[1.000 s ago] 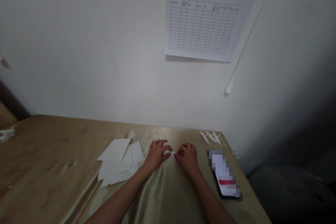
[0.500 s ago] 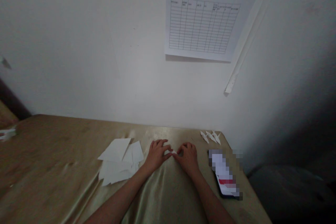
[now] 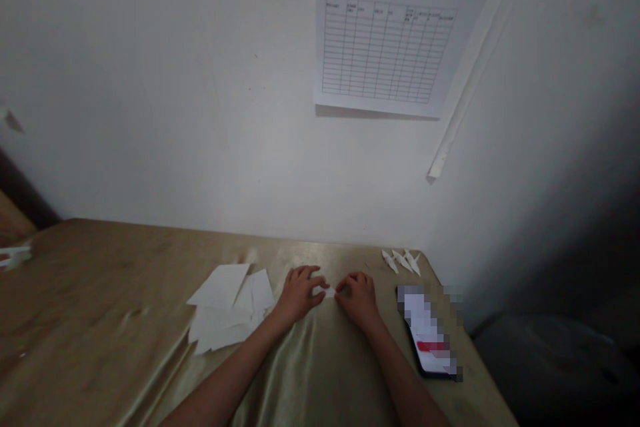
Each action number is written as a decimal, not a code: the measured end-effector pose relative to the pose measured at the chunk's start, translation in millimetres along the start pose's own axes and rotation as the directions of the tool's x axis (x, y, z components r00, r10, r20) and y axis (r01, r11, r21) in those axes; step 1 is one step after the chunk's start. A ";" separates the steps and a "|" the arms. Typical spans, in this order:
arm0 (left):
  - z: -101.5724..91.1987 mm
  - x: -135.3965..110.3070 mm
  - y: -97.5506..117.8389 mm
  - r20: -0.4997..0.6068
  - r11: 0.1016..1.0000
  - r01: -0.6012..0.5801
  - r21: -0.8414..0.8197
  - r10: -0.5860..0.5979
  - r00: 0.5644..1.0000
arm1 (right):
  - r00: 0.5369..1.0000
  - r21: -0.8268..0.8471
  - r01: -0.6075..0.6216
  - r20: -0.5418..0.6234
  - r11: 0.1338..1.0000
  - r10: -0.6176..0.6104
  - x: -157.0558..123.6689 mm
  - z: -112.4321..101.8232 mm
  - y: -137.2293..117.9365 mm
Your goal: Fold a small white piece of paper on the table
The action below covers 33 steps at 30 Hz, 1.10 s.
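A small folded piece of white paper [image 3: 329, 292] lies between my two hands, low over the cloth-covered table. My left hand [image 3: 301, 290] pinches its left side between thumb and fingers. At its right end, my right hand [image 3: 356, 293] grips it with thumb and fingertips pressed together. The fingers partly cover the paper, so its exact shape is hard to make out. Left of my left forearm sits a loose pile of white paper sheets [image 3: 220, 320]. Three small folded paper figures [image 3: 401, 261] stand in a row at the table's back right corner.
A phone [image 3: 430, 340], partly blurred out, lies right of my right forearm. The gold cloth [image 3: 125, 293] on the table is wrinkled. Behind it rises a white wall with a printed table sheet [image 3: 390, 47]. A white object [image 3: 15, 255] rests at the far left edge.
The thumbs have drawn slightly apart, and more of the small folded paper shows between them. The pile, the figures and the phone stay where they were.
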<state>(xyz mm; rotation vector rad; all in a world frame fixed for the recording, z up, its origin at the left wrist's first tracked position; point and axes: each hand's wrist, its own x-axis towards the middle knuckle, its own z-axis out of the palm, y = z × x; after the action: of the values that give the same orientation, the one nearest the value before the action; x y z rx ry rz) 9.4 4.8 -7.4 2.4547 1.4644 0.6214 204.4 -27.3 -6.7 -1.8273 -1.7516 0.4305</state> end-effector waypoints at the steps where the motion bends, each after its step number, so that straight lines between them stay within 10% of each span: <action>1: 1.3 0.4 -2.5 0.006 1.000 -0.002 -0.006 0.002 1.000 | 1.000 0.009 0.000 0.008 1.000 0.000 0.5 -0.2 1.1; 33: -3.0 -2.7 13.7 -0.017 0.998 0.057 0.013 -0.057 0.998 | 0.993 -0.058 0.079 -0.079 0.995 -0.083 -13.5 -10.5 -13.4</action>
<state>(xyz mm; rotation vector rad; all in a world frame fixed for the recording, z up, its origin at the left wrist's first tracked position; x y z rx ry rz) 17.6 -4.3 0.0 2.4145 1.5440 0.6241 198.6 -42.7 7.5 -1.7780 -1.7903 0.2743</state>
